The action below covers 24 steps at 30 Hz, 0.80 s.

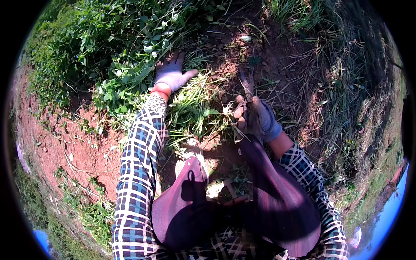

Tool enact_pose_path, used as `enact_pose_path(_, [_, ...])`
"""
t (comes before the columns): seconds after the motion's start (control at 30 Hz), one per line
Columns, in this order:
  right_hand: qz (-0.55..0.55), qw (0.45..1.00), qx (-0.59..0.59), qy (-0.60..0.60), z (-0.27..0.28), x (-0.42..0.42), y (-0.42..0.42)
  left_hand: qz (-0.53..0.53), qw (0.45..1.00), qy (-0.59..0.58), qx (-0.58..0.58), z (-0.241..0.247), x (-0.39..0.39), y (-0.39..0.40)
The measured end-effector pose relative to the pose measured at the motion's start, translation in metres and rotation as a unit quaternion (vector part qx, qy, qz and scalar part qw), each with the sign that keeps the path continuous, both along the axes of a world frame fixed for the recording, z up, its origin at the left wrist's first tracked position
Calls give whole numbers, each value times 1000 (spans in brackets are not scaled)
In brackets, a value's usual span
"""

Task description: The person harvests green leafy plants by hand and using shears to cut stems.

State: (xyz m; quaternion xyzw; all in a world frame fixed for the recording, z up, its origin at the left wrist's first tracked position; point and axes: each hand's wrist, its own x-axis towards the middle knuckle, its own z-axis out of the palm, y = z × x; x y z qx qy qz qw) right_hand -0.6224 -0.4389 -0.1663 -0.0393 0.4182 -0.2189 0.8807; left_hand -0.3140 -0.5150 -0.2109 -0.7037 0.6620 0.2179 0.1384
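Note:
My left hand (171, 73), in a pale knit glove with darker fingers, lies palm down at the edge of the leafy green plants (130, 74). Its fingers are spread, with some tips lost among the leaves. My right hand (265, 118), gloved too, is closed around a metal-bladed hand tool (247, 87), apparently shears. The blades point away from me over reddish soil; the handles are mostly covered by my fingers. Between both hands lies a heap of loose grass and weed stems (195, 104).
Bare reddish soil (94, 146) extends at left. Dry grass (338, 97) covers the slope at right, with a green grass tuft (295, 16) at the top. A pale oval object (246, 38) rests on the soil ahead. My bent knees (185, 195) frame the near ground.

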Motion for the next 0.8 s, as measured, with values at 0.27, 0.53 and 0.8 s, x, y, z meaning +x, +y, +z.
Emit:
enact_pose_path(0.27, [5,1000,-10,-3,1,-2,-1,-81,974,52,-203,-6,7,32])
enact_pose_path(0.53, [-18,999,-25,-19,0,-6,-5,-42,894,248,-371,61,-34,54])
enact_pose_path(0.8, [-19,994,-108,1,5,12,-3,-185,952,59,-235,44,-100,71])
